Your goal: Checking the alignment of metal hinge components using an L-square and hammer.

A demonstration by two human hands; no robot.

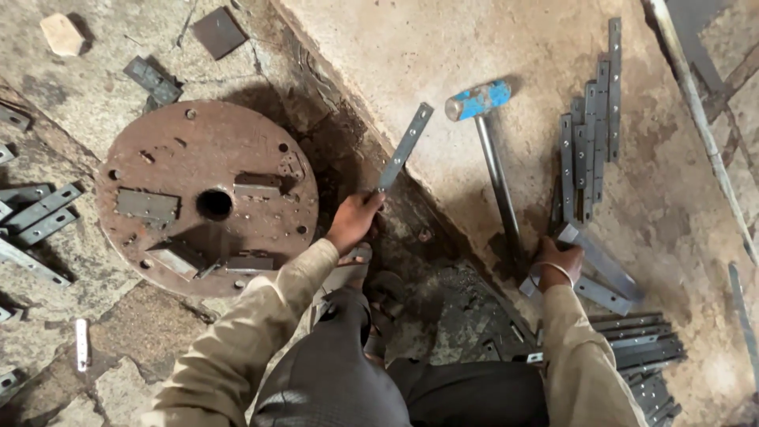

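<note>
My left hand [353,219] grips the lower end of a flat grey metal strip [405,147] with a hole near its tip; the strip points up and to the right over the edge of a concrete slab [443,47]. My right hand [558,262] rests low on the slab, closed around the end of a hammer's long metal handle [498,183]. The hammer head [477,100] is blue and lies on the slab. Flat strips [602,273] lie right beside that hand.
A rusty round steel disc [207,195] with a centre hole and small welded plates lies left of my knee. Rows of grey strips [589,134] lie on the slab's right, more are stacked [644,348] at lower right and on the left floor [39,213]. A long rod [700,119] runs down the right.
</note>
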